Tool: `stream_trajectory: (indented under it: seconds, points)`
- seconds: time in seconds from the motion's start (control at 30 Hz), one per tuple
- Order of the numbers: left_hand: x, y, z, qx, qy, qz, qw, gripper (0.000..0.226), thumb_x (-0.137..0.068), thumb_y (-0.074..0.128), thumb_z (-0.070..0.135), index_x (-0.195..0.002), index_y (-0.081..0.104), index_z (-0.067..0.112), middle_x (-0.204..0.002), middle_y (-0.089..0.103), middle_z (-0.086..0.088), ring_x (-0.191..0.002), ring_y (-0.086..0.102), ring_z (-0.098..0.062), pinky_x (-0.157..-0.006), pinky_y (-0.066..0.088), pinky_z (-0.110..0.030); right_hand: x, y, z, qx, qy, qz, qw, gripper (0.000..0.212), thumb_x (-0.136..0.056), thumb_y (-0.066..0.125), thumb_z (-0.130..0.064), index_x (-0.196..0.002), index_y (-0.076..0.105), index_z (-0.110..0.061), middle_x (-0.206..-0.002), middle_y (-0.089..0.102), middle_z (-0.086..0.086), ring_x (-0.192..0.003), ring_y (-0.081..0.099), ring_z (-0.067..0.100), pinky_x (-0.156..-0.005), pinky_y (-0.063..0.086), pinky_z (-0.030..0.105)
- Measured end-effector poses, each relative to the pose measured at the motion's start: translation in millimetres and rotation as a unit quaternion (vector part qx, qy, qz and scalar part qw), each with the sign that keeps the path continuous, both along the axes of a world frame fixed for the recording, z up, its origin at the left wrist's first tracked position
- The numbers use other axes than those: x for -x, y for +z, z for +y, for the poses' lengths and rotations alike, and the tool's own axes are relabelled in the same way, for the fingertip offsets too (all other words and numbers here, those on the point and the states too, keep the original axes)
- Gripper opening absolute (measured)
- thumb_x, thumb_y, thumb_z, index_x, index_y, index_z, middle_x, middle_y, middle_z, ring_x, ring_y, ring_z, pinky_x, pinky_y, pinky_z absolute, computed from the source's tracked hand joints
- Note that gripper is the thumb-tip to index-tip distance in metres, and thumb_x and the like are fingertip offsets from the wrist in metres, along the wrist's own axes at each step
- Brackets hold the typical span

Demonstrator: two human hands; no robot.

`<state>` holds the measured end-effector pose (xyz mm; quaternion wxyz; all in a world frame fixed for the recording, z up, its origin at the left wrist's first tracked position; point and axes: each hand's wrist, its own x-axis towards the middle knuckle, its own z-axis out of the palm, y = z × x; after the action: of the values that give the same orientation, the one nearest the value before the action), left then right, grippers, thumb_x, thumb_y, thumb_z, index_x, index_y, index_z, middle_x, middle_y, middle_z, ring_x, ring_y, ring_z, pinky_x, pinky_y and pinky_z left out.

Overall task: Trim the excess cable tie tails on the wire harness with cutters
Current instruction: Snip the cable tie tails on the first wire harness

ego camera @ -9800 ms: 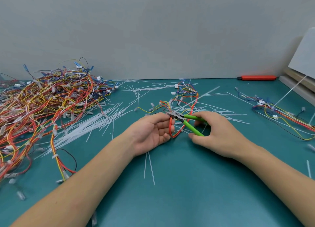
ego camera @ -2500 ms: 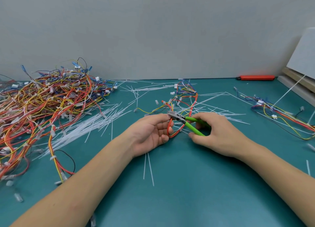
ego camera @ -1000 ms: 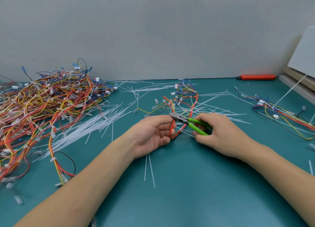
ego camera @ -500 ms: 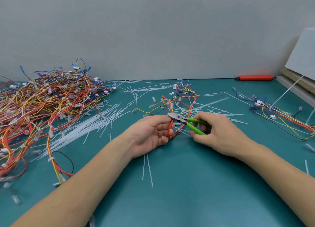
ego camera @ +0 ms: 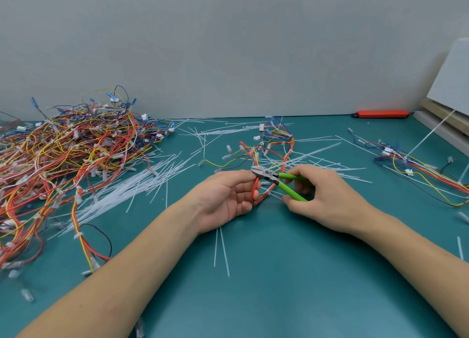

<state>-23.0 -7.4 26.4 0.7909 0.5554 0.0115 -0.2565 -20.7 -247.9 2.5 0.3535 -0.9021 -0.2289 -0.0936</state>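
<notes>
- Nearest, two cut tails lie on the bare mat between the forearms, probably where they fell; another pale scrap at the lower edge is cut off by the frame.
- Just beyond, the left hand lies palm up with its fingers curled round a red loop of the harness, seemingly to steady the wire and offer a tie to the blades.
- Beside it, the right hand grips the green handles of the cutters, fingers wrapped round both; the handles stand spread, so the squeeze looks not yet made.
- The cutter nose touches the left fingertips. Whether a tie tail sits between the blades I cannot tell: it is too small and the fingers hide it.
- Farther on, the harness runs away from the hands across loose ties, up to white connectors.
- To the left, a heap of ties lies by a large wire pile, likely harnesses waiting or finished; which, I cannot tell, and the frame crops the pile.
- To the right, another harness lies well apart, partly out of frame.
- Farthest, an orange tool rests against the wall; its kind is unclear.
</notes>
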Motion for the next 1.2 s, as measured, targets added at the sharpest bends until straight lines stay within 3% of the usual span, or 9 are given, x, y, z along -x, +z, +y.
stream_trajectory:
  seconds: [0.07,0.17,0.33,0.47,0.67,0.83,0.93,1.1,1.2]
  points:
    - [-0.3,-0.7,0.2,-0.002,0.0,-0.003,1.0,0.028,-0.095,0.061,0.014,-0.07,0.074,0.014,-0.075,0.066,-0.004,-0.063,0.062,-0.014,-0.047,0.042,-0.02,0.5,-0.5,0.4,0.008,0.002,-0.007,1.0,0.043,-0.082,0.083,-0.031,-0.12,0.064,-0.037,-0.1,0.061,-0.02,-0.097,0.058,0.004,-0.08,0.04,0.008]
    - [-0.3,-0.3,0.2,-0.005,-0.002,-0.007,1.0,0.032,-0.097,0.059,0.014,-0.069,0.074,0.015,-0.075,0.066,-0.004,-0.063,0.062,-0.014,-0.047,0.042,-0.02,1.2,-0.9,0.9,0.008,0.003,-0.024,1.0,0.05,-0.081,0.084,-0.03,-0.127,0.063,-0.034,-0.106,0.061,-0.022,-0.104,0.057,0.002,-0.084,0.037,0.003]
    - [-0.5,0.2,0.9,0.0,-0.001,0.0,1.0,0.019,-0.091,0.064,0.016,-0.074,0.072,0.014,-0.075,0.066,-0.004,-0.062,0.062,-0.015,-0.047,0.042,-0.021,-0.8,-0.9,0.2,-0.011,0.003,-0.023,1.0,0.025,-0.083,0.083,-0.028,-0.092,0.063,-0.039,-0.075,0.055,-0.011,-0.069,0.053,0.01,-0.063,0.04,0.016]
    - [-0.5,0.0,1.0,0.001,-0.007,0.001,1.0,0.008,-0.087,0.067,0.018,-0.082,0.069,0.014,-0.076,0.066,-0.003,-0.063,0.062,-0.014,-0.048,0.042,-0.02,-3.3,-3.3,-1.3,0.001,0.005,-0.018,1.0,0.021,-0.084,0.081,-0.033,-0.088,0.061,-0.036,-0.073,0.052,-0.009,-0.06,0.046,0.009,-0.056,0.036,0.019]
    - [-1.3,-2.0,0.9,0.003,-0.005,0.001,1.0,0.017,-0.093,0.064,0.016,-0.077,0.072,0.014,-0.076,0.066,-0.004,-0.064,0.062,-0.014,-0.047,0.042,-0.02,-1.8,-4.3,-0.7,-0.002,0.003,-0.008,1.0,0.043,-0.082,0.082,-0.036,-0.12,0.063,-0.04,-0.098,0.061,-0.018,-0.096,0.059,0.006,-0.081,0.044,0.013]
    - [-1.5,-0.8,1.7,0.014,-0.008,0.004,1.0,0.007,-0.078,0.072,0.022,-0.074,0.076,0.018,-0.077,0.066,-0.002,-0.065,0.063,-0.013,-0.048,0.042,-0.02,-1.6,-1.7,-0.1,-0.017,0.006,-0.013,1.0,0.02,-0.085,0.081,-0.031,-0.089,0.063,-0.04,-0.072,0.054,-0.012,-0.062,0.049,0.008,-0.058,0.04,0.021]
    - [-1.6,-0.9,1.6,0.017,-0.006,0.008,1.0,0.006,-0.079,0.072,0.021,-0.074,0.075,0.018,-0.077,0.067,-0.001,-0.065,0.064,-0.013,-0.049,0.042,-0.02,-0.9,-2.6,1.2,-0.02,0.008,-0.009,1.0,0.019,-0.086,0.08,-0.031,-0.089,0.063,-0.039,-0.072,0.054,-0.01,-0.06,0.047,0.008,-0.057,0.04,0.022]
    - [-2.7,-2.7,1.5,0.019,0.01,0.018,1.0,0.016,-0.092,0.064,0.016,-0.078,0.071,0.013,-0.076,0.067,-0.003,-0.064,0.064,-0.013,-0.048,0.043,-0.02,0.1,-7.9,3.0,-0.01,-0.012,-0.008,1.0,0.04,-0.082,0.082,-0.038,-0.118,0.063,-0.038,-0.093,0.062,-0.013,-0.087,0.059,0.01,-0.076,0.046,0.018]
    - [-1.9,-1.5,0.8,0.015,0.004,0.011,1.0,0.006,-0.081,0.07,0.018,-0.078,0.071,0.013,-0.076,0.067,-0.004,-0.063,0.064,-0.014,-0.048,0.043,-0.02,0.2,-6.4,1.6,-0.005,-0.009,-0.011,1.0,0.043,-0.081,0.079,-0.042,-0.12,0.062,-0.042,-0.097,0.062,-0.015,-0.095,0.059,0.008,-0.08,0.045,0.015]
